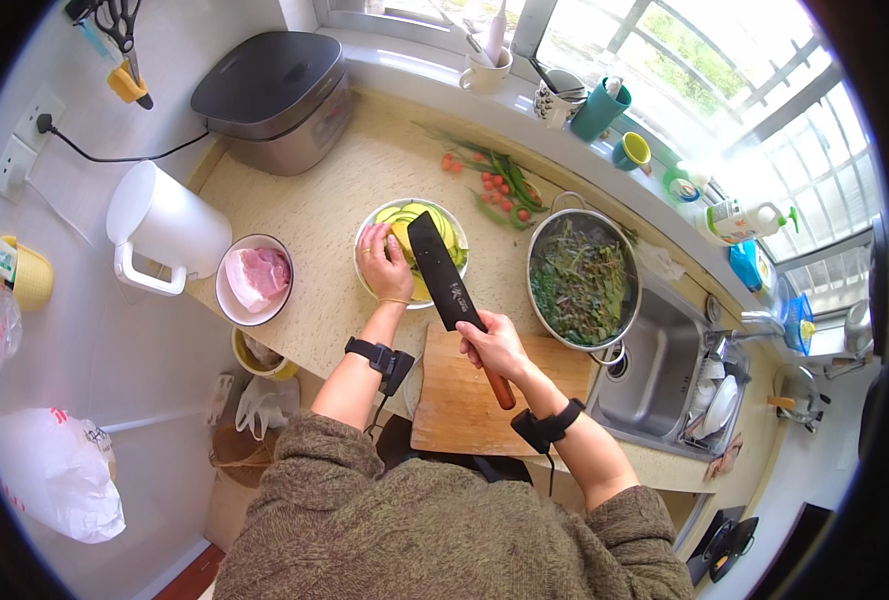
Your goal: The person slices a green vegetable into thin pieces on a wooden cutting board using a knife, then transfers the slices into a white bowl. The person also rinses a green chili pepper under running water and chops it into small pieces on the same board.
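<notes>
My right hand [494,346] grips the wooden handle of a black cleaver [444,276], its blade slanting up and left over the right part of a white bowl [361,280]. Inside the bowl lie green-edged yellow slices [414,212], perhaps zucchini. My left hand [384,262] rests on the slices at the bowl's left side, fingers spread a little; whether it holds any is hidden. Below the bowl is a wooden cutting board [482,405] with no food visible on it. A bowl of raw meat [259,277] stands to the left.
Right of the bowl, a steel colander [636,300] of leafy greens stands by the sink [658,360]. Small tomatoes [497,187] and green peppers [518,180] lie behind. A white kettle [166,225] and a rice cooker [279,97] stand at the left. Bottles and cups line the windowsill.
</notes>
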Action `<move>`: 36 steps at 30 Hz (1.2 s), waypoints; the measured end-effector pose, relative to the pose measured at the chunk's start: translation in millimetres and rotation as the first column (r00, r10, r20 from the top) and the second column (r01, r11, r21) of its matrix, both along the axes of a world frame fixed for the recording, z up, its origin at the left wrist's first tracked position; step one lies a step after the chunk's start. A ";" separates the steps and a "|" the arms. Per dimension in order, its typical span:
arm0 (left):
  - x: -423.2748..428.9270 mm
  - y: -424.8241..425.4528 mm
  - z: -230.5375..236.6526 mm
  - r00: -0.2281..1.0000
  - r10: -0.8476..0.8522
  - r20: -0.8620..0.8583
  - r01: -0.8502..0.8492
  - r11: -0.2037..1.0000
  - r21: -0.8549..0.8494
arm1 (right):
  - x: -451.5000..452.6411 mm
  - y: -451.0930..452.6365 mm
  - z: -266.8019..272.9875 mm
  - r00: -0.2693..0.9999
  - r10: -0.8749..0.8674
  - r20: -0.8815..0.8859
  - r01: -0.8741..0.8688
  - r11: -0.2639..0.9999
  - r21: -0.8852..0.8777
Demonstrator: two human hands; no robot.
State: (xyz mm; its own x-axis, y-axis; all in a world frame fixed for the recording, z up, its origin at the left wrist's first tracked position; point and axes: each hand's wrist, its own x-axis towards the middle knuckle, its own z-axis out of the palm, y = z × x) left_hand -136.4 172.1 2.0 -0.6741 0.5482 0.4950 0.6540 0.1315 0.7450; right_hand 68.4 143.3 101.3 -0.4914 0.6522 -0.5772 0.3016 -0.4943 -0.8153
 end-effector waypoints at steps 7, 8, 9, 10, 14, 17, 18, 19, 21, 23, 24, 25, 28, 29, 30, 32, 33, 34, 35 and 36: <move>0.3 -12.5 5.3 0.999 -0.023 -0.028 0.024 0.998 0.050 | 25.3 -11.6 10.4 0.995 -0.094 -0.027 0.093 0.995 -0.029; 0.0 -15.6 7.1 0.999 -0.049 0.011 0.049 0.998 0.047 | 28.5 -14.1 10.5 0.995 -0.094 -0.034 0.094 0.996 -0.003; 0.3 -16.9 9.2 0.997 -0.056 0.051 0.053 0.997 0.055 | 31.9 -16.2 10.5 0.994 -0.100 -0.040 0.100 0.995 -0.002; 0.5 -18.9 11.9 0.994 -0.065 0.087 0.060 0.996 0.067 | 35.8 -18.6 10.2 0.993 -0.115 -0.022 0.114 0.993 -0.023; -1.1 -25.8 28.0 0.868 -0.202 0.454 0.090 0.962 0.257 | 56.6 -31.4 8.9 0.987 -0.160 -0.030 0.158 0.987 -0.039; -18.6 -32.3 43.6 0.507 -0.420 0.752 -0.015 0.869 0.495 | 79.1 -43.2 7.5 0.986 -0.165 0.021 0.166 0.986 -0.021; -26.2 -40.8 47.9 0.289 -0.524 0.801 -0.113 0.813 0.572 | 88.0 -49.0 7.5 0.983 -0.182 0.038 0.183 0.982 -0.035; -34.9 -50.6 51.6 0.063 -0.628 0.776 -0.114 0.768 0.630 | 97.8 -56.1 7.9 0.977 -0.199 0.071 0.202 0.979 -0.035; -52.2 -71.1 57.0 -0.316 -0.757 0.572 -0.150 0.635 0.758 | 119.6 -70.6 9.5 0.974 -0.213 0.078 0.217 0.975 -0.040; -53.2 -79.2 55.7 -0.468 -0.725 0.505 -0.164 0.633 0.757 | 141.7 -87.6 11.0 0.966 -0.231 0.112 0.229 0.973 0.026; -52.2 -83.6 55.3 -0.502 -0.716 0.485 -0.140 0.621 0.771 | 153.0 -96.3 11.9 0.961 -0.234 0.149 0.224 0.971 0.081; -47.6 -85.8 54.4 -0.524 -0.688 0.503 -0.146 0.654 0.742 | 163.6 -104.7 12.3 0.951 -0.242 0.195 0.223 0.968 0.114; -23.9 -91.1 54.7 -0.534 -0.598 0.597 -0.062 0.733 0.678 | 189.4 -120.2 8.7 0.921 -0.175 0.348 0.000 0.894 0.449; -15.4 -92.9 55.9 -0.511 -0.546 0.664 -0.065 0.795 0.603 | 196.3 -122.3 6.5 0.903 -0.143 0.405 -0.095 0.854 0.512; -2.2 -90.9 55.4 -0.419 -0.412 0.809 -0.053 0.901 0.431 | 201.1 -125.3 3.6 0.904 -0.134 0.407 -0.088 0.871 0.483; 11.3 -90.5 59.1 -0.469 -0.492 0.733 0.125 0.785 0.606 | 207.4 -129.4 -2.5 0.900 -0.123 0.418 -0.128 0.842 0.524; 14.2 -91.5 61.7 -0.518 -0.569 0.639 0.224 0.630 0.743 | 210.2 -129.9 -4.7 0.886 -0.107 0.452 -0.164 0.838 0.520; 22.2 -85.0 61.1 -0.218 -0.414 0.884 0.164 0.877 0.451 | 213.4 -130.5 -6.1 0.877 -0.080 0.474 -0.189 0.849 0.493; 21.7 -79.6 62.9 -0.058 -0.413 0.909 0.155 0.896 0.417 | 216.6 -131.6 -6.6 0.902 -0.091 0.422 -0.155 0.844 0.514; 16.1 -69.5 65.3 0.017 -0.352 0.936 0.101 0.932 0.349 | 219.7 -132.0 -6.6 0.913 -0.094 0.397 -0.135 0.849 0.511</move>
State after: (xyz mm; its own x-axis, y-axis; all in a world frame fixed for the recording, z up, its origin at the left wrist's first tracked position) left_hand -120.3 102.6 67.4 -0.4485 0.7920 -0.4142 -0.7164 -0.0415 0.6964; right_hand 288.1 11.3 94.7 -0.3145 0.9001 -0.3016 0.6563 -0.0234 -0.7541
